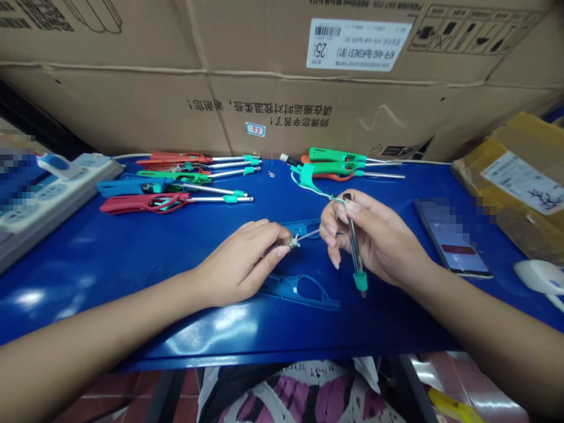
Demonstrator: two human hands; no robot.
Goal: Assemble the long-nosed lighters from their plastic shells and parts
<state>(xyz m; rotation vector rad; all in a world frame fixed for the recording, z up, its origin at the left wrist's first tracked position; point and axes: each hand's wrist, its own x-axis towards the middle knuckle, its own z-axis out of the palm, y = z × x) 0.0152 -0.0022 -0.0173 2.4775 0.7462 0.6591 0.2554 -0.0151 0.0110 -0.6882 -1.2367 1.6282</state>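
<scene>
My left hand (247, 258) is closed in a pinch on a small pale lighter part (293, 241), mostly hidden by the fingers. A thin clear strand (309, 234) runs from it toward my right hand (370, 235). That hand grips a metal lighter tube (353, 241) between thumb and fingers, its green-collared end tilted down toward me. From the tube's upper end a thin wire leads to a green trigger (307, 174) with a black igniter piece (291, 160) beside it. An open blue lighter shell half (286, 286) lies below my left hand; another blue half (302, 228) is partly hidden behind the hands.
Several long-necked lighters (132, 203) lie at the left, beside a white power strip (57, 191). Green and orange lighters (328, 155) rest at the back. A phone (452, 238), a yellow-taped box (513, 182) and a white mouse-like object (540, 276) stand right. Cardboard (154, 111) walls the back.
</scene>
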